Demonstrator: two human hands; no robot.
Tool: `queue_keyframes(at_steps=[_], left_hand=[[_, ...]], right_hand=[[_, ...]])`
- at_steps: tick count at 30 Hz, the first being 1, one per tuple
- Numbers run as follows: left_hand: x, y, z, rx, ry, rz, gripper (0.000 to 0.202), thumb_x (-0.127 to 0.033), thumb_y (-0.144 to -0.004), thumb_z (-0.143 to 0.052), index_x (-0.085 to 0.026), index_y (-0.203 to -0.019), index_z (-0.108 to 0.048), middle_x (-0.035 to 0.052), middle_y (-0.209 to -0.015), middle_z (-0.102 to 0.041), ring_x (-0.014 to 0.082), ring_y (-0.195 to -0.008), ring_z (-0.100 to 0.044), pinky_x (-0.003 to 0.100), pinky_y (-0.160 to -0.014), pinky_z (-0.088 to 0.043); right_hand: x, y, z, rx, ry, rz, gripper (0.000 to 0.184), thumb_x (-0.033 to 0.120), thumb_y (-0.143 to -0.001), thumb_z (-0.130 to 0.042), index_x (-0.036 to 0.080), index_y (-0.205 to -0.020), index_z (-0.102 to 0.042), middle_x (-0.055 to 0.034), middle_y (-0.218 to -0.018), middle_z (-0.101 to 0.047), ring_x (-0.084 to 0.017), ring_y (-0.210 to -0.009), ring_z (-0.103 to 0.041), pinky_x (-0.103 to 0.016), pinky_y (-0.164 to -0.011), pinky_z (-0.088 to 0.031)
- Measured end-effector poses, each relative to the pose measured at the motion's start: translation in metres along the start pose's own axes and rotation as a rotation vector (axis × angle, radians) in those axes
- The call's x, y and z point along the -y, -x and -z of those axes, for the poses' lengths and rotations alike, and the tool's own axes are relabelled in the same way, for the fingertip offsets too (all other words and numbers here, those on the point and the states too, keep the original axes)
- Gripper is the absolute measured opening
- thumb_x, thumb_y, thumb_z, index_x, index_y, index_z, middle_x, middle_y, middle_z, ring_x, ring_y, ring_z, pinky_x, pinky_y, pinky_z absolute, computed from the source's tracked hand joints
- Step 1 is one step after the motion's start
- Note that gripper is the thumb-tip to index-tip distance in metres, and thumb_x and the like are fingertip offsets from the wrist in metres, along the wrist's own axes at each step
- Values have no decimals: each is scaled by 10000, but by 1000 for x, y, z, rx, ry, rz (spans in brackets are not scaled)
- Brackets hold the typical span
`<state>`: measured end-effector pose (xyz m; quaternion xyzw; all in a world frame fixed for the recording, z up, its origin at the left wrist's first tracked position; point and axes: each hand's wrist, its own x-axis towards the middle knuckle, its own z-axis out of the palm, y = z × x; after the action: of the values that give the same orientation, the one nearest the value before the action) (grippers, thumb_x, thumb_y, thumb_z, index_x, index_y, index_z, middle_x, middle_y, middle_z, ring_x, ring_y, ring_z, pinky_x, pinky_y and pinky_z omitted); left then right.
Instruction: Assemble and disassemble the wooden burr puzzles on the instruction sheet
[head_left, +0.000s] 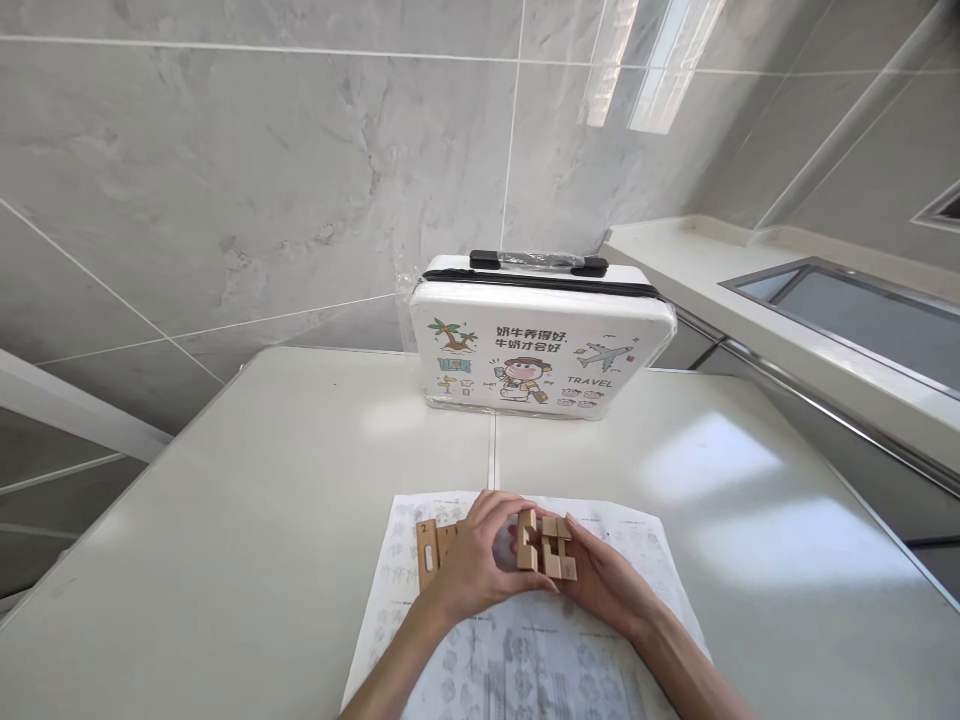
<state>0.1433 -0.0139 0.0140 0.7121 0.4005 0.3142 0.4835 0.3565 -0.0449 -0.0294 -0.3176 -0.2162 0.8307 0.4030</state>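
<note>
Both my hands meet over a printed instruction sheet (525,660) on the white table. My left hand (472,565) curls its fingers round a notched wooden puzzle piece (527,540) standing upright. My right hand (600,580) cups a cluster of joined wooden puzzle pieces (559,550) from the right and below. The two sets of pieces touch between my fingers. More loose wooden pieces (429,550), one marked with a 2, lie flat on the sheet just left of my left hand.
A small white suitcase-shaped case (540,345) with cartoon travel prints and a black handle stands at the table's far edge against the tiled wall. A white counter with a steel sink (862,310) runs along the right. A seam (492,440) splits the table top.
</note>
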Motion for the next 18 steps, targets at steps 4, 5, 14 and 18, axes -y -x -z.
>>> queue_keyframes(at_steps=[4, 5, 14, 18], left_hand=[[-4, 5, -9, -69, 477, 108, 842, -648, -637, -932, -293, -1351, -660, 129, -1368, -651, 364, -1313, -591, 519, -1148, -475], [-5, 6, -11, -71, 587, 118, 863, -671, -637, -921, -279, -1358, -654, 141, -1368, -656, 377, -1340, -580, 523, -1159, -465], [-2, 16, -43, -32, 819, 123, 842, -644, -640, -936, -274, -1337, -640, 149, -1363, -656, 377, -1383, -553, 558, -1234, -362], [6, 17, -58, -23, 832, 175, 831, -587, -638, -967, -269, -1328, -629, 156, -1340, -665, 369, -1369, -569, 552, -1227, -363]], right_hand=[[0, -3, 2, -57, -31, 31, 509, 589, -1013, -598, 197, -1324, -692, -144, -1203, -745, -313, -1143, -701, -509, -1038, -519], [-1, -3, 2, -73, -38, 45, 506, 587, -1011, -603, 194, -1315, -696, -139, -1184, -746, -309, -1133, -701, -513, -1047, -515], [5, -8, 9, -195, -303, 238, 291, 502, -1011, -646, 256, -1157, -697, -37, -979, -662, -194, -863, -637, -374, -858, -586], [9, -6, 8, -206, -377, 308, 207, 479, -1037, -612, 277, -1052, -651, 21, -775, -496, -155, -619, -467, -280, -589, -539]])
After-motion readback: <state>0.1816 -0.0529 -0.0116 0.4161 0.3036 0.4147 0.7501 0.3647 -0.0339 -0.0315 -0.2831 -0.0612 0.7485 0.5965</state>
